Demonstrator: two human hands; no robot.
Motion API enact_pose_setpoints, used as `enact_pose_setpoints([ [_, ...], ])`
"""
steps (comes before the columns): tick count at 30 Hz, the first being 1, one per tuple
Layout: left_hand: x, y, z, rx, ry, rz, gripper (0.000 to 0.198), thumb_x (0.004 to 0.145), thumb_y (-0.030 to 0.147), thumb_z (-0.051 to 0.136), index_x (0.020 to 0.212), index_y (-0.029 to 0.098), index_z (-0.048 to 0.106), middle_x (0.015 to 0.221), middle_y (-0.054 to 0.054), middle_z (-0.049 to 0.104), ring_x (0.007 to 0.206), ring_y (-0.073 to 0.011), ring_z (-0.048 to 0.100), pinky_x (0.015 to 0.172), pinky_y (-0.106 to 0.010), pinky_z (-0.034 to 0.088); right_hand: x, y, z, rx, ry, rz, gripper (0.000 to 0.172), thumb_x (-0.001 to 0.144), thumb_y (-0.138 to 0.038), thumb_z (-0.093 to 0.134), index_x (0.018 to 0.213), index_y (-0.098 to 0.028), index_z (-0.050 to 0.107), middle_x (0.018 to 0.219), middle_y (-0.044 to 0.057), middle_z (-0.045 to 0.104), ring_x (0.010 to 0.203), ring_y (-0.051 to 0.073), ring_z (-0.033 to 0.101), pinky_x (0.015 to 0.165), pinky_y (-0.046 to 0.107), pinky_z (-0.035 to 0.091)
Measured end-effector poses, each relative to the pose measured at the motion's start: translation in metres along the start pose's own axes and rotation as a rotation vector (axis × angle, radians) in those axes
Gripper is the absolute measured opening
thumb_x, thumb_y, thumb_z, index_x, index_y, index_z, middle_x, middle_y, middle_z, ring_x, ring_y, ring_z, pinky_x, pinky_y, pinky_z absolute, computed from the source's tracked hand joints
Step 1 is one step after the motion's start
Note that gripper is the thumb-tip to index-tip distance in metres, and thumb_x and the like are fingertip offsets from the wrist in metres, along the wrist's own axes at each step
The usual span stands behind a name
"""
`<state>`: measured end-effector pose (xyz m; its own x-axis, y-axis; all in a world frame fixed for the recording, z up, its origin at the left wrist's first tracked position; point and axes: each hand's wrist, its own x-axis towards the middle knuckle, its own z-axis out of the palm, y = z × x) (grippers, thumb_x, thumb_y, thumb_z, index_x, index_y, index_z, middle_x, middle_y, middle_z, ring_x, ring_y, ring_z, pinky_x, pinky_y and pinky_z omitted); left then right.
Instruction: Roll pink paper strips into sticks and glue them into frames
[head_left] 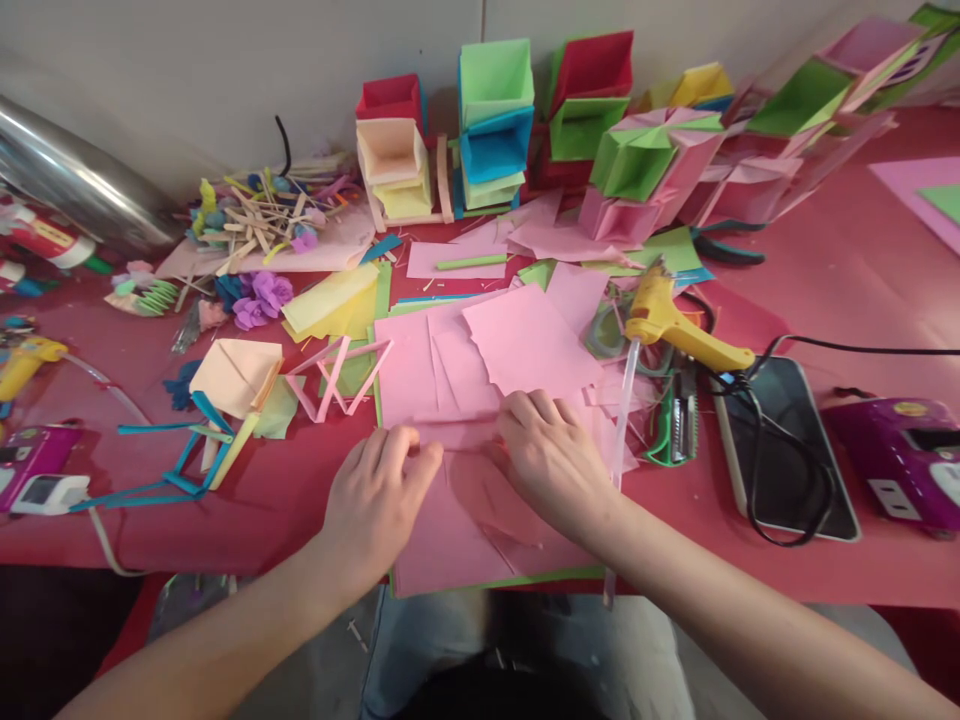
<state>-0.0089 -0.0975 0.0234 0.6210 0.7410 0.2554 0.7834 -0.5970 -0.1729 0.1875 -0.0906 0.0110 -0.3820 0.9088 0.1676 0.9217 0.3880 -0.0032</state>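
Note:
A narrow rolled or folded strip of pink paper lies between my hands on a stack of pink sheets. My left hand has curled fingers closed on the strip's left end. On its right end rest the bent fingers of my right hand, with the thumb partly hidden underneath. A loose torn-edged pink sheet lies just beyond the right hand. Left of the stack stands a zigzag of folded pink strips.
A yellow glue gun with a long clear glue stick lies to the right, near a phone under a black cable. Colourful paper boxes stand along the wall. Craft sticks are piled at the back left.

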Motion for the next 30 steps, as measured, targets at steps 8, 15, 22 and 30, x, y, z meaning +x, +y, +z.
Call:
enact_pose_setpoints([
  [8,-0.004,0.021,0.01,-0.27,-0.168,0.279,0.07,0.084,0.057,0.035,0.134,0.008,0.033,0.141,-0.011,0.036,0.131,-0.0267,0.026,0.105,-0.038,0.025,0.003,0.002,-0.003,0.084,-0.045,0.011,0.009,0.08,-0.018,0.053,0.073,-0.015,0.059,0.085,0.009,0.058,0.081,0.023,0.048,0.067,0.033,0.034],
  [15,-0.005,0.019,0.024,-0.358,-0.274,0.231,0.083,0.08,0.066,0.029,0.139,0.009,0.023,0.145,-0.01,0.028,0.134,-0.0246,0.021,0.109,-0.037,0.018,-0.014,0.035,-0.012,0.555,-0.022,0.094,0.01,0.084,-0.02,0.051,0.082,-0.017,0.06,0.088,0.007,0.057,0.084,0.019,0.05,0.076,0.034,0.042],
  [22,-0.004,0.021,0.022,-0.337,-0.25,0.218,0.077,0.081,0.064,0.032,0.138,0.012,0.027,0.144,-0.008,0.03,0.133,-0.0251,0.022,0.108,-0.038,0.021,-0.027,0.036,-0.006,0.452,-0.007,0.122,0.01,0.081,-0.02,0.055,0.074,-0.017,0.061,0.088,0.008,0.054,0.083,0.021,0.048,0.076,0.038,0.044],
  [30,0.003,0.035,0.016,-0.27,-0.253,0.18,0.082,0.075,0.071,0.03,0.138,0.017,0.029,0.145,-0.01,0.028,0.131,-0.0302,0.027,0.104,-0.042,0.026,-0.025,0.028,-0.008,0.242,-0.039,0.144,0.015,0.081,-0.024,0.055,0.069,-0.016,0.058,0.086,0.007,0.055,0.081,0.021,0.048,0.074,0.036,0.041],
])
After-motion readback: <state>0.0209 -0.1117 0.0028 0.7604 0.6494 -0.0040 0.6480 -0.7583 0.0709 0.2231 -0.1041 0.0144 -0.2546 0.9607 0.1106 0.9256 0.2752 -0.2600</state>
